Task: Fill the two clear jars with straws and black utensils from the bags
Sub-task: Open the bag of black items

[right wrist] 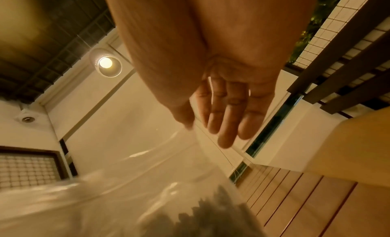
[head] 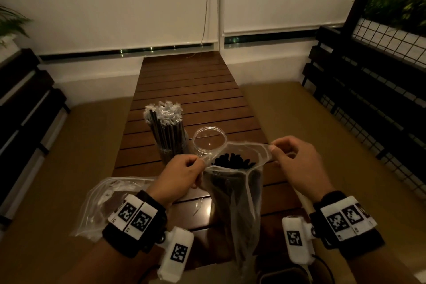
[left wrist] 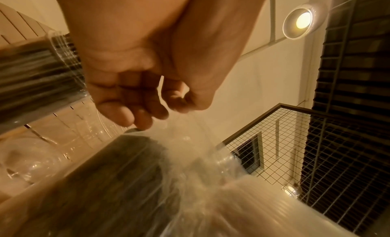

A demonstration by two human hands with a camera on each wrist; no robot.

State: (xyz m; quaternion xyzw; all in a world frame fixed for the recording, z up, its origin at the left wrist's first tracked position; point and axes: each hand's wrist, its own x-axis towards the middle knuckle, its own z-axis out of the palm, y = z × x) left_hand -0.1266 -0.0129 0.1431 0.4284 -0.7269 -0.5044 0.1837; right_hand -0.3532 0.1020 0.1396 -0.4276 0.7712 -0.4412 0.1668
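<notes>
A clear plastic bag [head: 235,203] full of black utensils [head: 232,161] hangs upright over the slatted wooden table [head: 191,90]. My left hand [head: 182,174] pinches the left side of the bag's mouth and my right hand [head: 292,159] pinches the right side, pulling the mouth open. Just behind the bag stands an empty clear jar [head: 209,142]. To its left a second clear jar [head: 169,138] holds wrapped black straws. In the left wrist view the bag [left wrist: 190,182] and the empty jar [left wrist: 27,158] are blurred. The right wrist view shows the bag [right wrist: 147,182] below my fingers [right wrist: 230,117].
An emptied clear bag [head: 110,200] lies on the table's near left corner, partly under my left wrist. Dark slatted benches [head: 25,122] flank the table on both sides. A wire-mesh panel [head: 391,21] rises at the right. White blinds cover the wall behind.
</notes>
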